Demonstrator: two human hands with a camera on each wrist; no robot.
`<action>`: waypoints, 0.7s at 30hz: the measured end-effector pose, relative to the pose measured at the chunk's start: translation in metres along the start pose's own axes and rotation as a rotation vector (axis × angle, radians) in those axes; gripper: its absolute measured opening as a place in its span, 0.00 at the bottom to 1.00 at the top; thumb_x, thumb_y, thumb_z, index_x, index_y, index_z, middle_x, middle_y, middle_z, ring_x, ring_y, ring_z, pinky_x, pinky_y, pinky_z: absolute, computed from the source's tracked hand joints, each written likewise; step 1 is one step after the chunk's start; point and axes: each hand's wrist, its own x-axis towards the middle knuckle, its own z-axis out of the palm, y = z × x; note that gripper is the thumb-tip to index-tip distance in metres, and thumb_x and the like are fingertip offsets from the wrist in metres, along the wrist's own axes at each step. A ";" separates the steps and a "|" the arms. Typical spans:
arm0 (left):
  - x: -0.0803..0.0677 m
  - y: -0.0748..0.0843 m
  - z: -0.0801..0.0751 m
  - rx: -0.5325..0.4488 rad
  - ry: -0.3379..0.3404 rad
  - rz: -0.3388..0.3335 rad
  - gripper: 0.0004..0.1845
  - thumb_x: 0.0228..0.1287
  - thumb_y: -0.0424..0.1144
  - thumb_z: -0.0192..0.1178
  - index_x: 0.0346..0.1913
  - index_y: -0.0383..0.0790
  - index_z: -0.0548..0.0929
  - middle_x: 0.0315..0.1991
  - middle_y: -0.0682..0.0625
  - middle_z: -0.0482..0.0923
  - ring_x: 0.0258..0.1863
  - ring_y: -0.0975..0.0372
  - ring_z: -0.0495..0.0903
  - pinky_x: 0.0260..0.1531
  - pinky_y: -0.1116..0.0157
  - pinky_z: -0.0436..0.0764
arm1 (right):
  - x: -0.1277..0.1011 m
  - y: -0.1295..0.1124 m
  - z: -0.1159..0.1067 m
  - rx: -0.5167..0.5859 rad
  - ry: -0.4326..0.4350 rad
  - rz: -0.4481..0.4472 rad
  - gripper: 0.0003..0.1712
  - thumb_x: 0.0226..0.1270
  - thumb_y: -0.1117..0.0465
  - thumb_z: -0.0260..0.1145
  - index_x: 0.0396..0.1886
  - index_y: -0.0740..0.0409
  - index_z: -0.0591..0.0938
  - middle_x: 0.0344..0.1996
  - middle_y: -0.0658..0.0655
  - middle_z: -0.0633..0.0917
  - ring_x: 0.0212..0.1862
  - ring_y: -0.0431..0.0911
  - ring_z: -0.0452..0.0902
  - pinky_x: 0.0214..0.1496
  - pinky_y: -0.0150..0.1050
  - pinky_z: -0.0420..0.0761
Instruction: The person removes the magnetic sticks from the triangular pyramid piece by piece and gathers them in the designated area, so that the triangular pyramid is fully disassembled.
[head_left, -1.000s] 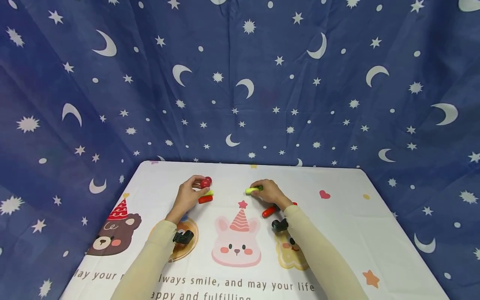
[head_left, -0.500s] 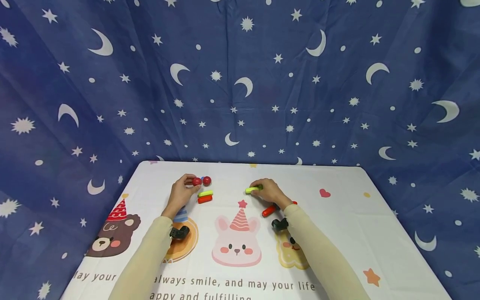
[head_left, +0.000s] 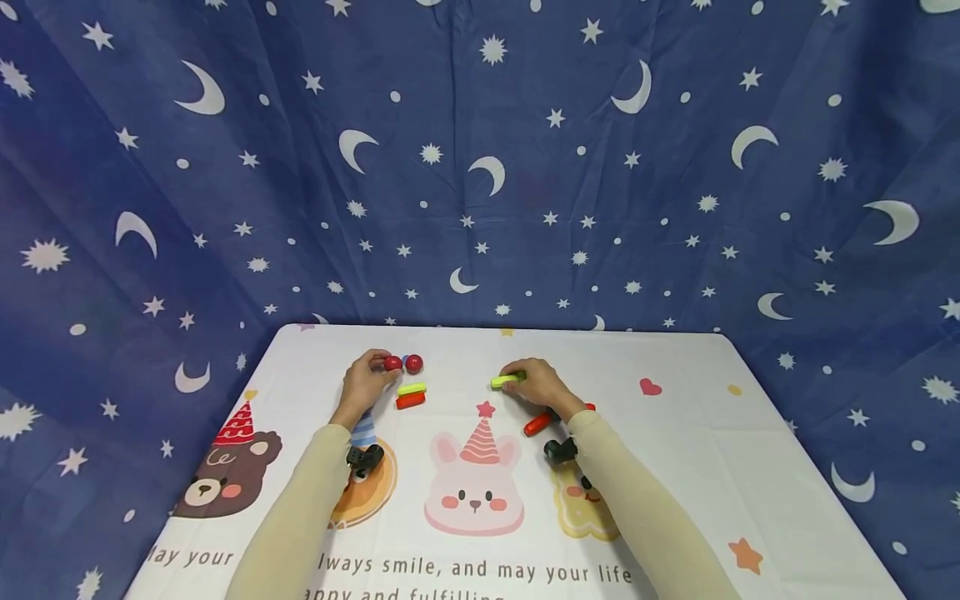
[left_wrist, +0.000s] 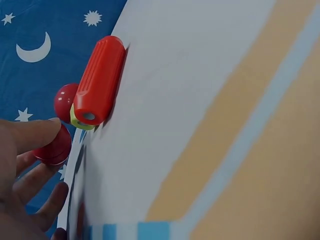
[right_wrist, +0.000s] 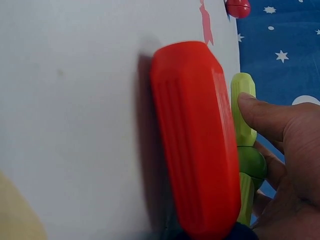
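Observation:
My left hand (head_left: 363, 387) pinches a glossy red ball (left_wrist: 55, 148) between thumb and fingers. Just right of it sits a second red ball (head_left: 414, 363), with a bit of blue (head_left: 405, 359) showing between the two. A yellow-green rod (head_left: 412, 388) and a red rod (head_left: 410, 401) lie side by side in front of the balls. On the other side, my right hand (head_left: 540, 382) grips a yellow-green rod (right_wrist: 243, 112). The right wrist view shows a green ball (right_wrist: 251, 162) at that rod's end and another yellow-green rod (right_wrist: 245, 197) beyond the ball.
Another red rod (head_left: 537, 424) lies beneath the right wrist, with a red end (head_left: 590, 407) showing past it. A white tablecloth (head_left: 675, 433) with cartoon prints covers the table. Behind its far edge hangs a blue curtain (head_left: 525, 267) with moons and stars.
My left hand has shifted left with its red ball, opening a gap to the second ball where blue shows. It has hardly moved in the last half second. My right hand stays put.

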 end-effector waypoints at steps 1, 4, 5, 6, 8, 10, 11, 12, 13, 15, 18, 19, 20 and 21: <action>0.000 0.000 0.001 0.012 0.002 -0.006 0.23 0.61 0.39 0.68 0.58 0.38 0.76 0.56 0.36 0.81 0.59 0.46 0.77 0.65 0.46 0.66 | 0.000 0.000 0.000 0.002 0.001 0.001 0.12 0.63 0.57 0.71 0.47 0.47 0.87 0.52 0.54 0.85 0.54 0.51 0.75 0.68 0.52 0.70; 0.000 0.000 0.003 0.032 0.008 -0.023 0.24 0.60 0.39 0.69 0.58 0.38 0.76 0.56 0.37 0.81 0.59 0.46 0.76 0.66 0.45 0.61 | 0.000 0.001 0.000 -0.002 0.002 0.006 0.12 0.63 0.56 0.71 0.46 0.46 0.87 0.52 0.53 0.85 0.53 0.50 0.75 0.67 0.52 0.70; 0.001 -0.001 0.004 0.043 0.007 -0.023 0.24 0.60 0.39 0.69 0.58 0.38 0.76 0.56 0.37 0.81 0.59 0.46 0.76 0.67 0.44 0.59 | 0.000 0.001 0.000 0.000 0.003 0.007 0.12 0.63 0.56 0.71 0.46 0.46 0.87 0.52 0.53 0.85 0.53 0.50 0.75 0.67 0.52 0.70; 0.001 0.000 0.004 0.051 0.006 -0.021 0.24 0.60 0.39 0.69 0.58 0.38 0.76 0.56 0.37 0.81 0.59 0.46 0.76 0.67 0.44 0.58 | 0.000 0.001 0.000 0.000 0.005 0.009 0.12 0.63 0.56 0.71 0.47 0.46 0.87 0.52 0.54 0.85 0.53 0.51 0.75 0.67 0.51 0.70; 0.000 -0.001 0.005 0.062 0.002 -0.017 0.23 0.60 0.40 0.68 0.57 0.38 0.76 0.56 0.37 0.81 0.60 0.46 0.75 0.68 0.44 0.55 | -0.001 0.001 0.001 -0.007 0.009 0.007 0.12 0.63 0.56 0.71 0.47 0.47 0.87 0.52 0.54 0.85 0.54 0.51 0.75 0.67 0.51 0.71; -0.001 -0.002 0.005 0.069 -0.001 -0.012 0.23 0.60 0.40 0.68 0.56 0.38 0.77 0.55 0.37 0.81 0.60 0.46 0.75 0.69 0.45 0.53 | -0.001 0.000 0.001 -0.011 0.009 0.006 0.13 0.63 0.55 0.71 0.47 0.47 0.87 0.52 0.53 0.85 0.54 0.51 0.76 0.67 0.51 0.71; -0.001 -0.002 0.005 0.072 -0.002 -0.010 0.22 0.60 0.40 0.68 0.56 0.38 0.77 0.55 0.37 0.81 0.60 0.46 0.74 0.69 0.45 0.52 | -0.001 0.000 0.002 -0.012 0.008 0.005 0.13 0.63 0.55 0.71 0.47 0.47 0.87 0.52 0.53 0.85 0.54 0.50 0.76 0.67 0.51 0.71; -0.001 -0.003 0.005 0.074 -0.005 -0.009 0.22 0.60 0.40 0.68 0.56 0.38 0.77 0.55 0.37 0.81 0.60 0.45 0.74 0.69 0.44 0.51 | -0.001 0.000 0.002 -0.013 0.007 0.004 0.13 0.63 0.55 0.71 0.47 0.47 0.87 0.51 0.53 0.85 0.54 0.50 0.76 0.67 0.51 0.71; -0.001 -0.003 0.005 0.076 -0.007 -0.009 0.22 0.60 0.40 0.68 0.56 0.38 0.77 0.55 0.37 0.81 0.61 0.45 0.74 0.69 0.44 0.51 | -0.001 0.000 0.002 -0.016 0.006 0.003 0.13 0.63 0.55 0.71 0.47 0.47 0.87 0.51 0.53 0.85 0.53 0.50 0.76 0.66 0.50 0.71; 0.000 -0.003 0.004 0.084 -0.015 -0.010 0.24 0.60 0.41 0.68 0.58 0.38 0.77 0.56 0.37 0.81 0.62 0.45 0.73 0.70 0.43 0.50 | -0.001 0.000 0.001 -0.013 0.004 0.002 0.12 0.63 0.55 0.71 0.47 0.47 0.87 0.51 0.53 0.85 0.53 0.50 0.75 0.66 0.51 0.71; 0.000 -0.001 0.002 0.067 -0.030 -0.021 0.27 0.61 0.41 0.68 0.62 0.38 0.74 0.60 0.36 0.78 0.64 0.45 0.71 0.71 0.44 0.52 | -0.001 -0.001 0.000 -0.014 0.002 0.001 0.13 0.63 0.55 0.71 0.47 0.46 0.87 0.52 0.54 0.85 0.54 0.50 0.75 0.67 0.51 0.71; 0.000 0.000 0.001 0.054 -0.038 -0.023 0.29 0.61 0.41 0.68 0.63 0.38 0.73 0.61 0.36 0.76 0.65 0.45 0.71 0.72 0.45 0.55 | -0.002 -0.001 -0.001 -0.013 0.005 0.003 0.13 0.63 0.56 0.71 0.47 0.47 0.87 0.52 0.54 0.85 0.54 0.51 0.75 0.67 0.52 0.70; 0.000 0.001 0.001 0.041 -0.045 -0.027 0.30 0.61 0.41 0.67 0.65 0.37 0.72 0.63 0.36 0.75 0.66 0.45 0.71 0.72 0.46 0.58 | -0.002 -0.001 -0.001 -0.013 0.005 0.007 0.13 0.63 0.56 0.71 0.47 0.47 0.87 0.52 0.54 0.85 0.54 0.51 0.75 0.68 0.52 0.70; -0.001 0.003 0.000 0.025 -0.048 -0.030 0.31 0.62 0.41 0.67 0.66 0.37 0.71 0.64 0.36 0.74 0.66 0.45 0.71 0.71 0.47 0.61 | -0.002 -0.001 -0.001 -0.014 0.005 0.009 0.13 0.63 0.56 0.71 0.47 0.46 0.87 0.52 0.54 0.85 0.55 0.51 0.75 0.68 0.52 0.70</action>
